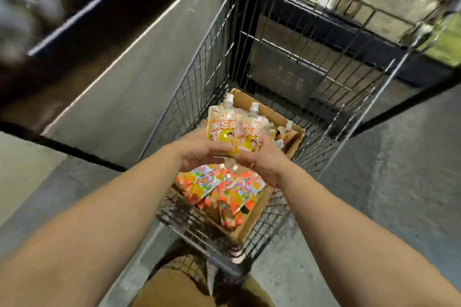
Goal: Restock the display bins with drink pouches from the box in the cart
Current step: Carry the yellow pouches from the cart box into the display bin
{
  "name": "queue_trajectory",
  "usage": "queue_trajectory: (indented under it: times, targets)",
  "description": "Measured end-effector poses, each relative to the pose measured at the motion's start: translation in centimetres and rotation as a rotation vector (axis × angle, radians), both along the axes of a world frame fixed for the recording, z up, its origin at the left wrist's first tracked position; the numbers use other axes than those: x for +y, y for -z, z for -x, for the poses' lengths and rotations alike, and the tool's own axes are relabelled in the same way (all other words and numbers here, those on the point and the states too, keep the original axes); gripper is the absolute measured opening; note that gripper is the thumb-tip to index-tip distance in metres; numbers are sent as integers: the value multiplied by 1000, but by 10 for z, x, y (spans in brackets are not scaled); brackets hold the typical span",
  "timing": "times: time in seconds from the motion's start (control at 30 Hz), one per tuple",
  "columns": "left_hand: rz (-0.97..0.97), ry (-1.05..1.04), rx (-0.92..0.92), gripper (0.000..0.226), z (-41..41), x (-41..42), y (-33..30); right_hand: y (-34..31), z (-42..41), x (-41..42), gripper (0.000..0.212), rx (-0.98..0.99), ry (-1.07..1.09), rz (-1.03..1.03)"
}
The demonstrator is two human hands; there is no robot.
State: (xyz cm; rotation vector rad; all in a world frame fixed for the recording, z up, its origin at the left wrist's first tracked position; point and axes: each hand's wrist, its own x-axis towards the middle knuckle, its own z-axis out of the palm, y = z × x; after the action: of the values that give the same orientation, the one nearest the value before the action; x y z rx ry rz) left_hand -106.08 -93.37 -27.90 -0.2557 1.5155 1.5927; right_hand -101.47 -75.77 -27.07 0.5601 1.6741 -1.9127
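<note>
Head view, centre of the frame. The left hand [199,151] and the right hand [259,159] meet above an open brown cardboard box [252,222] lying in a black wire shopping cart [199,77]. Between them they grasp two upright yellow-and-white spouted drink pouches [233,129] with white screw caps, held side by side by their lower edges; the left fingers curl under the left pouch, the right fingers wrap the base of the right one. Below the hands, at lower centre, loose orange-red foil pouches [224,190] lie flat in the near end of the box; further white caps show in its far end, right of centre. A grey panel [139,77] runs diagonally along the cart's left side, and a dark, blurred shelf edge [74,15] occupies the upper left; no display bin can be made out clearly.

Step in hand, as judged: gathering a handful of pouches from the box, the placing not yet begun. The next move would call for lifting the pair clear of the cart's wire rim and turning toward the bins, presumably to the left, while keeping both pouches upright and together.
</note>
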Motion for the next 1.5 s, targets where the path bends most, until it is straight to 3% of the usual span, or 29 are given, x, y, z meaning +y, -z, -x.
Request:
queue_trajectory:
  times: [0.07,0.27,0.37,0.53,0.7,0.83,1.0,1.27,1.5]
  targets:
    - [-26,-83,57,54,-30,-13,-25,-30,-14,-9,40,92,-125,-8]
    - [-86,-365,154,39,-142,-73,-86,-98,-73,-65,41,228,-422,37]
    - [-87,-573,194,28,-204,-126,-105,-113,-100,-127,40,243,-636,45]
    - [-14,-950,218,32,-339,-232,-119,-127,-180,-259,33,219,-905,122]
    - [38,-1359,274,31,-544,-331,-142,-136,-330,-417,46,249,-1303,127]
    - [169,-1648,322,35,-750,-392,-162,-147,-521,-535,38,224,-1586,258]
    - [326,-2006,340,36,-974,-406,-199,-176,-750,-616,39,137,-1888,414]
    - [414,-2437,380,19,-1145,-401,-209,-194,-957,-678,33,126,-2175,464]
    - [525,-2544,394,26,-1240,-472,-212,-193,-1066,-768,27,185,-2261,485]
